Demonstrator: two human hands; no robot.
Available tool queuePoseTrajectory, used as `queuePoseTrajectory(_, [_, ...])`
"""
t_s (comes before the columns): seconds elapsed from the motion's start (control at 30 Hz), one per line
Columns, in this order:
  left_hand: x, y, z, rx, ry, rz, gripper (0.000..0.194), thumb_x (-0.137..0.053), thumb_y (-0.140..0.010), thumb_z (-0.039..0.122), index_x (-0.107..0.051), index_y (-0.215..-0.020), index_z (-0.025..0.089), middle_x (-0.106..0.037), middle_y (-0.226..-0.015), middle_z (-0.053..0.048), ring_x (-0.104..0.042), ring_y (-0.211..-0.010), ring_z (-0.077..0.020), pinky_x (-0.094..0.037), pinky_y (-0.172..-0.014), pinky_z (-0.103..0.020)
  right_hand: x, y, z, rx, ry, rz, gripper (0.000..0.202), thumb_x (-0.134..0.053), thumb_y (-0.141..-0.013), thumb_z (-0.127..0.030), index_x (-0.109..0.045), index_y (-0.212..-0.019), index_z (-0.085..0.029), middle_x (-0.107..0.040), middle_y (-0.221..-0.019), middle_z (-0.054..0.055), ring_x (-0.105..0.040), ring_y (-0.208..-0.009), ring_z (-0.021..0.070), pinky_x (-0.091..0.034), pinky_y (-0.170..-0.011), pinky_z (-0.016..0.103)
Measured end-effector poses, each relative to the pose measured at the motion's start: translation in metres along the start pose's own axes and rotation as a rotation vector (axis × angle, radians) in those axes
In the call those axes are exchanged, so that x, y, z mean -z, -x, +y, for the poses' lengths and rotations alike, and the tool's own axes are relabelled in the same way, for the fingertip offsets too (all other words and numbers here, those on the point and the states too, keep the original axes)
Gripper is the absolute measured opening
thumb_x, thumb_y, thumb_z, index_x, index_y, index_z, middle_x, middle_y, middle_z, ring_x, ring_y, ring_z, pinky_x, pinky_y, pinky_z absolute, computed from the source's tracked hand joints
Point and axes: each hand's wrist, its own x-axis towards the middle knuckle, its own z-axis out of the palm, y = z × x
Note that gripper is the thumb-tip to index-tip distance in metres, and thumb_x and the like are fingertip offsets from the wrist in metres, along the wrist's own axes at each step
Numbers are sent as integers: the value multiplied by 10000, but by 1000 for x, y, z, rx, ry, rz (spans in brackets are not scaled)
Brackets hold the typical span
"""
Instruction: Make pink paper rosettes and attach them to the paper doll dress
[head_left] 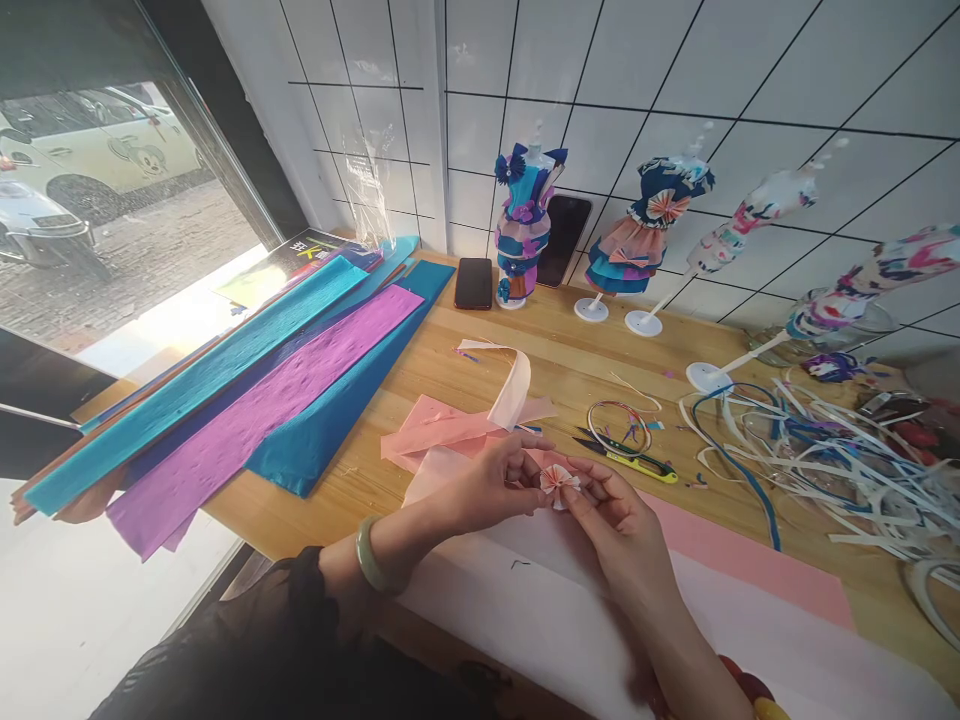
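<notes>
Between my two hands is a small pleated paper rosette [559, 482], white with pinkish-orange folds. My left hand [495, 487] pinches its left edge with thumb and fingertips. On the other side, the thumb and fingers of my right hand [619, 520] close on its right edge. Below them lies a wide sheet of pale pink paper [525, 590]. Just beyond my left hand are pieces of salmon-pink crepe paper [427, 430] and a curled pale strip [512, 385]. Yellow-handled thread snips [645, 462] and a ring of wire [600, 425] rest beyond my right hand.
Long crepe paper sheets in teal [202, 370] and purple [270, 420] cover the left side. Small dress forms in paper outfits [525, 215] stand along the tiled wall. A phone [473, 284] lies near them. Tangled paper strips [832, 470] heap at the right.
</notes>
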Motion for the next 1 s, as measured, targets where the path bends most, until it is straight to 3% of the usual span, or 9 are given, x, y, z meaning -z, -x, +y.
queuePoseTrajectory(0.37, [0,0,6,40,22,58,520,-591,-655,90,-454,-1156,130,-547,-708,13,-533,-661,-111,-433,-588,-245,1,-1,3,30,-47,-9,336,-683,-710,-386,-605,-978,-199,-674,-885,57,-619,-803,177,-493,-757,321])
queuePoseTrajectory(0.5, [1,1,7,43,68,83,497,-594,-715,169,-446,-1190,149,-569,-834,-36,-552,-764,-142,-465,-639,-281,1,-1,4,30,-52,-18,329,-691,-704,-382,-604,-968,-205,-679,-872,48,-620,-798,170,-491,-755,309])
queuePoseTrajectory(0.6, [1,2,8,41,60,61,474,-592,-764,249,-442,-1204,154,-582,-793,-30,-552,-721,-128,-451,-658,-280,0,-1,6,30,-46,-52,352,-693,-703,-379,-590,-992,-206,-672,-834,36,-616,-789,166,-494,-741,298])
queuePoseTrajectory(0.73, [0,1,6,21,-19,50,467,-624,-748,246,-460,-1169,128,-565,-690,0,-524,-627,-101,-410,-610,-251,-2,1,6,50,-30,-61,361,-683,-712,-383,-582,-1004,-198,-661,-827,40,-614,-784,169,-497,-746,310])
queuePoseTrajectory(1.0, [1,0,0,33,54,108,495,-641,-726,238,-455,-1172,131,-555,-726,-2,-534,-671,-106,-427,-631,-256,2,1,4,42,-51,-14,333,-637,-744,-424,-614,-985,-196,-677,-947,78,-616,-795,182,-502,-725,315])
